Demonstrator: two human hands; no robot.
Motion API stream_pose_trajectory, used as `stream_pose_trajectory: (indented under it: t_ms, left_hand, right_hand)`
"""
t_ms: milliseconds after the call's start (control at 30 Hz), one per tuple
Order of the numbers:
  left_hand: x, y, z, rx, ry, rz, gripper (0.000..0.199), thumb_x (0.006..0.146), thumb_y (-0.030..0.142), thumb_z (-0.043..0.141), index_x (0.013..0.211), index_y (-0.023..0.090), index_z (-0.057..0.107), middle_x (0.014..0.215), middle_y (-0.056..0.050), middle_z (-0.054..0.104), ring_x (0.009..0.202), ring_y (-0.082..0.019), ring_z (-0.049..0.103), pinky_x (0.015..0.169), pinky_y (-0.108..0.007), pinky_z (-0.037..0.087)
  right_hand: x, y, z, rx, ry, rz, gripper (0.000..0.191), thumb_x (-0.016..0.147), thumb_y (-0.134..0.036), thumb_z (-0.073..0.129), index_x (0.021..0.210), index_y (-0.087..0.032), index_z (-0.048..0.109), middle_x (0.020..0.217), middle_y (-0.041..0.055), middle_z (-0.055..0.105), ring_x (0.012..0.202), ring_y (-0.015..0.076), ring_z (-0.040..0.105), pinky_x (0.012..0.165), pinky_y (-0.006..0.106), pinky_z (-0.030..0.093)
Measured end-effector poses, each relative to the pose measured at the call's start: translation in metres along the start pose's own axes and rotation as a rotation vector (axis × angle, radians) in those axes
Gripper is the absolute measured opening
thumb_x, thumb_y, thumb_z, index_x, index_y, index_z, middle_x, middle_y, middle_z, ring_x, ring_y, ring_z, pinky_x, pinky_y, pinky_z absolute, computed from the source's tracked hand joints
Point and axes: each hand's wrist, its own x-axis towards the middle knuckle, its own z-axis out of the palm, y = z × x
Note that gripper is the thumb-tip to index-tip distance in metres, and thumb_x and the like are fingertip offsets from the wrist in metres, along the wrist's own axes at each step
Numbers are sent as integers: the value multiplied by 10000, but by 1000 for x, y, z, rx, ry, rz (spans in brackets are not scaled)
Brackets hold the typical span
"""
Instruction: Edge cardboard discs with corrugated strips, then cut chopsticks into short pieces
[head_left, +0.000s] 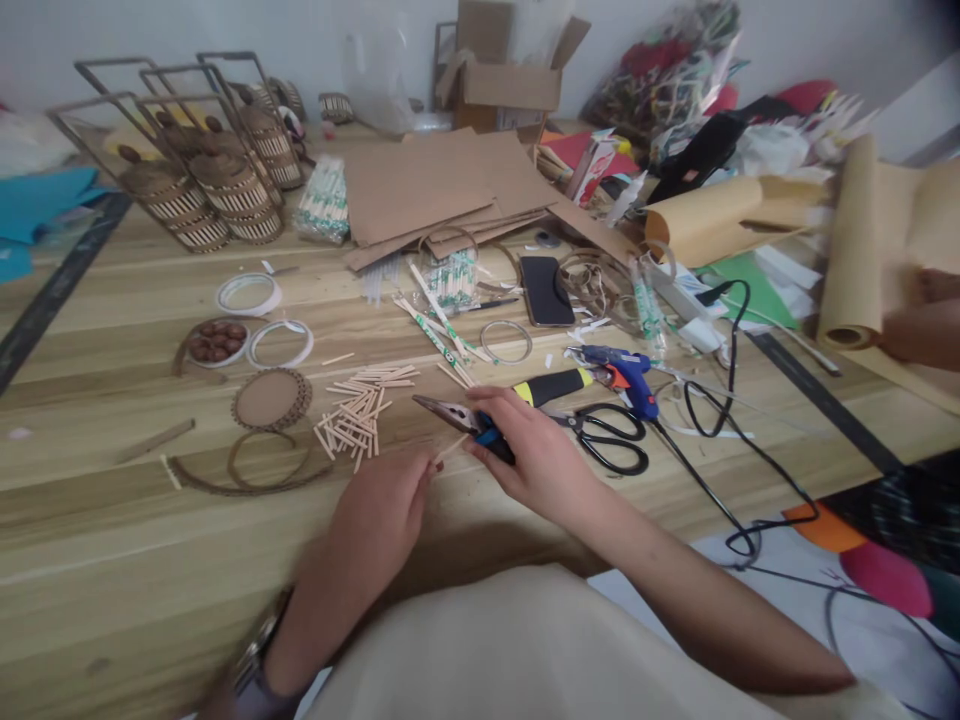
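My right hand (532,455) is wrapped round the handles of a pair of pliers (450,410), whose jaws point left over the table. My left hand (386,500) is closed, and a thin wooden stick (451,449) sticks out of its fingertips toward the pliers. Just beyond the hands lies a pile of short cut sticks (364,410). Longer sticks in green-printed paper sleeves (435,325) lie past my right hand. A round cardboard base with a corrugated rim (271,398) sits left of the pile.
Black-handled scissors (611,440), a blue glue gun (622,375) with its cord, and a phone (547,290) lie to the right. Tape rolls (279,344) and a dish of brown balls (217,343) are at left. Lidded stick-covered buckets (232,190) stand behind. Another person's hand (926,320) is by a paper roll (851,250).
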Motion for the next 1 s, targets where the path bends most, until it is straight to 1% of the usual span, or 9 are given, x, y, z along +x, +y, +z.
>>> stream_pose_trajectory:
  t_ms: [67,133,200,300,400,533,767,900,1000]
  left_hand:
    - [1,1,2,129,3,8,303,973,199,341,945,201,643,891,-122,741,850,-276,685,714,-344,408]
    - [0,2,4,235,31,11,306,973,175,353,1015,197,655,918,-130,752,893,-288,697,745,-365,405]
    - [0,3,6,318,84,3,308,975,148,364,1034,201,662,913,-114,762,894,-280,706,772,-376,398]
    - [0,4,10,407,155,-17,294,974,118,384,963,188,669,856,-88,764,848,-261,714,770,-376,387]
    - [1,4,12,483,189,-31,277,971,121,413,862,172,663,772,-87,748,797,-258,713,745,-373,374]
    - [2,0,14,545,245,-16,277,972,118,420,837,164,659,707,-86,728,729,-255,703,734,-377,363]
    - [3,-3,18,556,233,-39,308,978,120,387,836,159,657,702,-93,723,731,-256,703,734,-379,351]
    - [5,-2,18,555,221,-73,318,979,123,380,837,151,663,709,-99,726,748,-257,708,736,-375,347]
    - [4,-2,19,555,223,-69,331,981,123,368,835,147,664,713,-106,725,758,-265,709,734,-378,346]
  right_hand:
    - [3,-2,8,-96,-47,71,155,949,-293,530,1039,-170,555,1041,150,655,977,298,634,807,400,489]
    - [5,-3,14,-179,-64,143,162,940,-313,550,1011,-168,568,965,128,655,903,290,633,757,376,471]
    - [6,-5,19,-234,-61,208,153,930,-311,565,986,-169,570,957,121,653,880,280,631,725,350,449]
    - [9,-9,24,-286,-84,279,153,929,-311,564,974,-165,568,944,116,655,863,272,635,697,331,420]
    - [13,-13,26,-316,-113,318,176,941,-323,552,1005,-161,570,976,122,662,879,275,642,704,334,405]
    - [19,-17,26,-333,-148,350,197,949,-331,553,1043,-159,568,1017,128,668,912,277,646,712,335,397]
    - [22,-18,29,-341,-180,362,210,960,-344,542,1057,-160,567,1041,129,677,937,267,652,727,326,400]
    - [23,-17,31,-339,-175,366,220,956,-352,545,1067,-163,569,1054,127,681,940,267,658,728,327,412]
    - [24,-17,33,-342,-166,362,224,955,-358,540,1062,-164,573,1054,124,682,934,273,663,723,335,421]
